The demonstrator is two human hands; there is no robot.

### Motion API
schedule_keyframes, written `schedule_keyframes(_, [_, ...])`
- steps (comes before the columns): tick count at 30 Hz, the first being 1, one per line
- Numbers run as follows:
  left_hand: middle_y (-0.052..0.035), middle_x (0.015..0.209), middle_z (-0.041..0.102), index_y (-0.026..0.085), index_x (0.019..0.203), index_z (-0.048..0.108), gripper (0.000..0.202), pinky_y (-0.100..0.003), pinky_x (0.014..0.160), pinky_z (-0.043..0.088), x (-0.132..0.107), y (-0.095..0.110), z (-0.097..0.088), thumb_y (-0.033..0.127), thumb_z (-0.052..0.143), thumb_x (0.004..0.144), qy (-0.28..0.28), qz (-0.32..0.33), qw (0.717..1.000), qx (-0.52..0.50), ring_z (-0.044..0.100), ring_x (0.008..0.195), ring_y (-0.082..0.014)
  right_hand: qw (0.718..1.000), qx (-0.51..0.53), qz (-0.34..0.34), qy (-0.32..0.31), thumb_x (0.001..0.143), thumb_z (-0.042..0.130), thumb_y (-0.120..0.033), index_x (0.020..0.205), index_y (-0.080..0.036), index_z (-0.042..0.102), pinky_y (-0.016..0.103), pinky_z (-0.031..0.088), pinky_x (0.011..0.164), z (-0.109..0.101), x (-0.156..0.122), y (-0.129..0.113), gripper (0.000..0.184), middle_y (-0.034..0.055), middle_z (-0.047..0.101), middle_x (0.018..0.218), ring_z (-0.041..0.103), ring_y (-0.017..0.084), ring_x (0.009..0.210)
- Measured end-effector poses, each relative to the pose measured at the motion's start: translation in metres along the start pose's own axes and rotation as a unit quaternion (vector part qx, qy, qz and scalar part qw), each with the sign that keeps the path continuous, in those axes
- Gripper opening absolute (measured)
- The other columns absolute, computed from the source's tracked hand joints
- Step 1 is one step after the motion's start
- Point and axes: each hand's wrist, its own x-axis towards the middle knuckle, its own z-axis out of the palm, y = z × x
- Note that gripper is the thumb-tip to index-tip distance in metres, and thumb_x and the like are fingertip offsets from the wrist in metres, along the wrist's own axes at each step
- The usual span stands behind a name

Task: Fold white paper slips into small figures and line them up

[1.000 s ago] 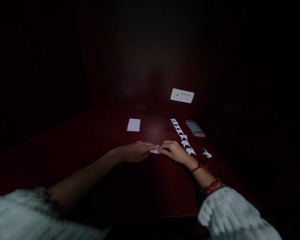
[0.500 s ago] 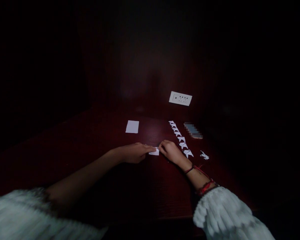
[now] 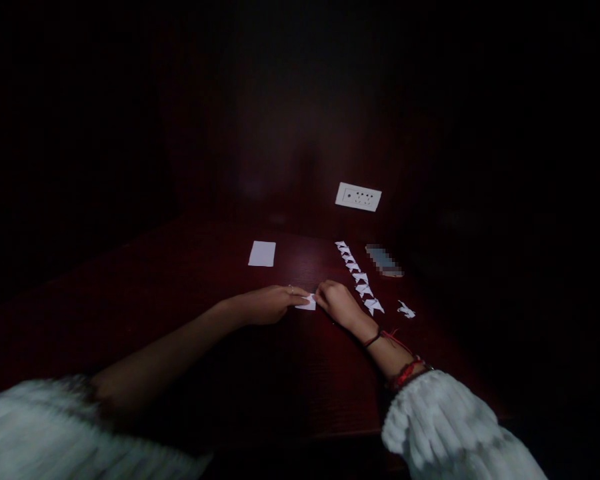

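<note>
A small white paper piece (image 3: 309, 304) lies on the dark red wooden table (image 3: 290, 373), pinched between both hands. My left hand (image 3: 267, 304) presses its fingertips on the paper's left side. My right hand (image 3: 337, 303) has its fingers curled onto the right edge. A row of several small folded white paper figures (image 3: 359, 278) runs diagonally just right of my right hand, with one more folded figure (image 3: 406, 309) set apart further right. A flat white paper sheet (image 3: 262, 254) lies further back on the table.
A phone (image 3: 384, 261) lies behind the row of figures. A white wall socket plate (image 3: 359, 197) sits on the dark panel behind the table. The surroundings are very dark. The table's front edge runs near my sleeves.
My hands stay on the small paper; the right hand's fingers have curled in tighter on its right edge. The view has shifted slightly.
</note>
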Motion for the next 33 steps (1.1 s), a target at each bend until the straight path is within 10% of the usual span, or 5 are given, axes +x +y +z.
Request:
schedule_keyframes(5, [0.001,0.122,0.04,0.02,0.118,0.038,0.06,-0.023,0.094,0.024,0.0,0.001,-0.001,-0.005,0.032,0.063,0.002,-0.003,1.0,-0.002,0.035,0.111,-0.0103,1.0,0.008,-0.003,0.026,0.079,0.04,-0.024,0.078,-0.013,0.053,0.02,0.037,0.067,-0.004,-0.002,-0.002,0.017,0.0055,0.053,0.078,0.05,0.011,0.073])
schedule_keyframes(13, [0.0022,0.121,0.041,0.023,0.119,0.036,0.061,-0.021,0.093,0.025,0.0,-0.004,0.002,-0.006,0.031,0.065,0.017,0.015,1.0,-0.016,0.037,0.109,-0.0086,0.979,0.01,-0.201,-0.025,0.076,0.041,-0.01,0.092,-0.02,0.058,0.023,0.036,0.077,-0.022,-0.008,0.004,0.025,0.0031,0.055,0.087,0.048,0.012,0.084])
schedule_keyframes(33, [-0.0026,0.114,0.048,0.019,0.113,0.04,0.043,-0.025,0.085,0.031,0.001,0.001,0.0,0.002,0.031,0.075,0.03,-0.028,0.999,0.0,0.045,0.1,-0.0136,0.987,-0.084,-0.123,-0.063,0.082,0.032,-0.019,0.09,-0.017,0.058,0.023,0.036,0.072,-0.03,-0.013,-0.011,0.027,0.0063,0.055,0.09,0.052,0.013,0.08])
